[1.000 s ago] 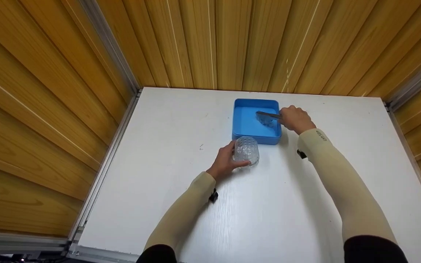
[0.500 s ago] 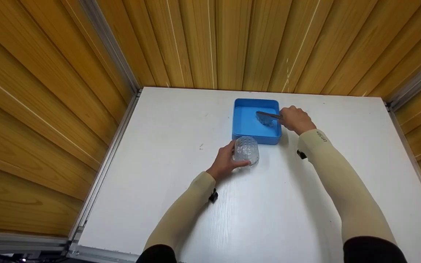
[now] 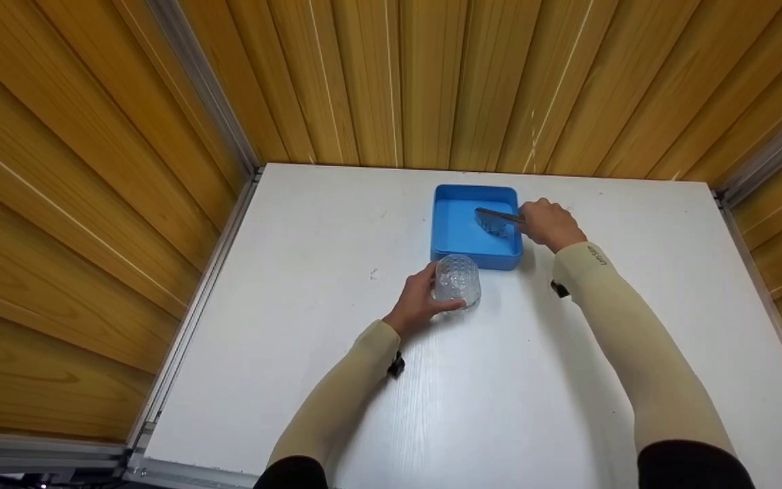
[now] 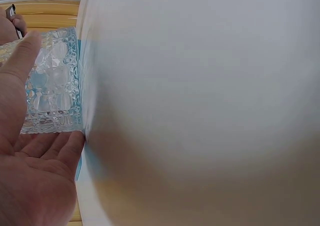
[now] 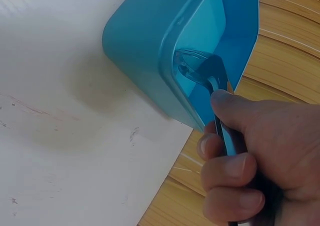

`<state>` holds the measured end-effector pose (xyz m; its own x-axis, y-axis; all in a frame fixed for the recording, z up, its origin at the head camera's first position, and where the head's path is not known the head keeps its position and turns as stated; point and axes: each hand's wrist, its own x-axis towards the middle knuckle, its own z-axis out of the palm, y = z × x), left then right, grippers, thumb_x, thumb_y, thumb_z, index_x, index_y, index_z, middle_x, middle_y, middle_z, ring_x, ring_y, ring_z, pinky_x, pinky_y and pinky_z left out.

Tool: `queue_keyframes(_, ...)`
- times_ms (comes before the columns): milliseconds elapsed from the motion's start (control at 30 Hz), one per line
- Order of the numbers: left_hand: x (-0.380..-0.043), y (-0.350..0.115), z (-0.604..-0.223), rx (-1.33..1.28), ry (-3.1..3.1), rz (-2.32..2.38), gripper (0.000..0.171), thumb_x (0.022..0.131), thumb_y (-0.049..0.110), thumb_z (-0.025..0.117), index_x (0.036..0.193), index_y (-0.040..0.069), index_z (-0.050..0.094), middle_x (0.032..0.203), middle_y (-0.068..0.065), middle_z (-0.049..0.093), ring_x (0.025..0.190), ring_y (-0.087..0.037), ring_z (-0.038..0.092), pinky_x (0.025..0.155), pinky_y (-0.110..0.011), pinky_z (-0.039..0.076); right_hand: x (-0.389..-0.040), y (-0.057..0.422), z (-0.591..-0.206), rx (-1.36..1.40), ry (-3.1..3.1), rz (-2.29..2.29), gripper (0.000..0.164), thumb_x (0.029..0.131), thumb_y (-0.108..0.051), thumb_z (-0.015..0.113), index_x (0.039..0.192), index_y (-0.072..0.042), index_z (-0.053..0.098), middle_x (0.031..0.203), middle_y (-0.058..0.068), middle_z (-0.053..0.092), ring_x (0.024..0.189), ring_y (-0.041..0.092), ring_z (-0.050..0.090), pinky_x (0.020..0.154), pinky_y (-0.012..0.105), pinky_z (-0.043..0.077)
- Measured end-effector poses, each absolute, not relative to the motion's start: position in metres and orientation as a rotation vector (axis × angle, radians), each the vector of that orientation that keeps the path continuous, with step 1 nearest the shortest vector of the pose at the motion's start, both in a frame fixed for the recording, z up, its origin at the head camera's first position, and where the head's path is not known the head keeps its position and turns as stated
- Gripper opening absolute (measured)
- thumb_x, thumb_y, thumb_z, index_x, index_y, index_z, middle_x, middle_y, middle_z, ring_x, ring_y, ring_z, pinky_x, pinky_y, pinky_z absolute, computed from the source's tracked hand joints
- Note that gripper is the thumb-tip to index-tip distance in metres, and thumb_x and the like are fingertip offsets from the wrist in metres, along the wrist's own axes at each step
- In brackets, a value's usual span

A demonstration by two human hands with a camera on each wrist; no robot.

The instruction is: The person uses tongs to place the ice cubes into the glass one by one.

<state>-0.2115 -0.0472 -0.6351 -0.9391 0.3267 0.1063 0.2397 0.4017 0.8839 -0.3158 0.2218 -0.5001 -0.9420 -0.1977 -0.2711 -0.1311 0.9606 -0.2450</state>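
Note:
A clear, dimpled glass (image 3: 459, 280) stands on the white table, just in front of the blue box. My left hand (image 3: 418, 300) grips it from the left, thumb along the near side. In the left wrist view the thumb and fingers lie on opposite sides of the glass (image 4: 52, 86). At the right wall of the open blue box (image 3: 466, 234), my right hand (image 3: 550, 223) holds metal tongs (image 3: 499, 214) by the handle. Their broad shiny head (image 5: 200, 68) reaches down inside the box in the right wrist view, with the thumb pressed along the arms.
The white table (image 3: 282, 326) carries a few small dark marks left of the box. Wood-patterned panels (image 3: 425, 81) rise behind the table and at both sides. A metal rail (image 3: 194, 326) runs along the left edge.

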Motion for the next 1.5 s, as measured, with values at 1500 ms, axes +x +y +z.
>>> queue_keyframes(1500, -0.209, -0.044, -0.638, 0.521, 2.544, 1.592, 0.093, 0.078, 0.042, 0.090, 0.154, 0.013, 0.043, 0.143, 0.000, 0.059, 0.132, -0.013, 0.055, 0.110, -0.028, 0.045, -0.273, 0.219, -0.470, -0.632, 2.899, -0.368, 0.027, 0.103, -0.027, 0.066, 0.119, -0.005, 0.066, 0.088, 0.010, 0.067, 0.077, 0.026, 0.059, 0.064, 0.037, 0.052)
